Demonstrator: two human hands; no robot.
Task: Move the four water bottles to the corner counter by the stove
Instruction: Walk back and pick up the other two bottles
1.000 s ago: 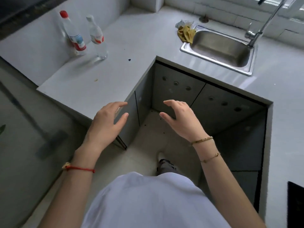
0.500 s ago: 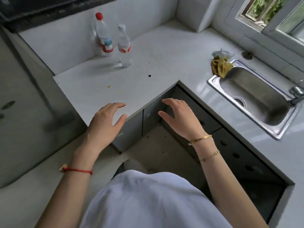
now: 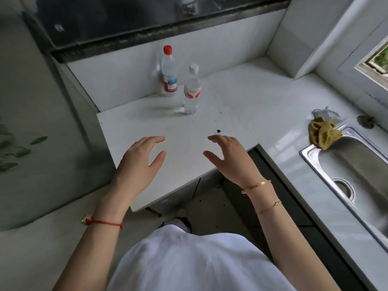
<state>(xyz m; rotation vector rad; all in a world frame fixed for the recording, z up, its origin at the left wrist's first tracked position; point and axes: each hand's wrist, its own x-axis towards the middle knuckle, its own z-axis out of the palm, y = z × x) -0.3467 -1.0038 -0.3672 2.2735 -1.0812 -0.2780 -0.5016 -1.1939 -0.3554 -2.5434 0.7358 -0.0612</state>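
Two clear water bottles stand upright on the white counter (image 3: 241, 95) near its left end, against the back wall. The taller one has a red cap (image 3: 169, 74); the shorter one with a white cap (image 3: 192, 91) stands just in front and to its right. My left hand (image 3: 139, 162) and my right hand (image 3: 231, 158) hover over the counter's near edge, both with fingers spread and holding nothing, well short of the bottles. Only these two bottles are in view.
A steel sink (image 3: 354, 175) is set into the counter at the right, with a yellow cloth (image 3: 322, 134) and crumpled plastic at its far corner. A dark ledge (image 3: 147, 28) runs above the back wall. The counter drops off at its left end (image 3: 105, 131).
The view has swung left and closer to the counter end. Both hands have come forward from in front of the cabinets to above the counter's near edge. The bottles have not moved.
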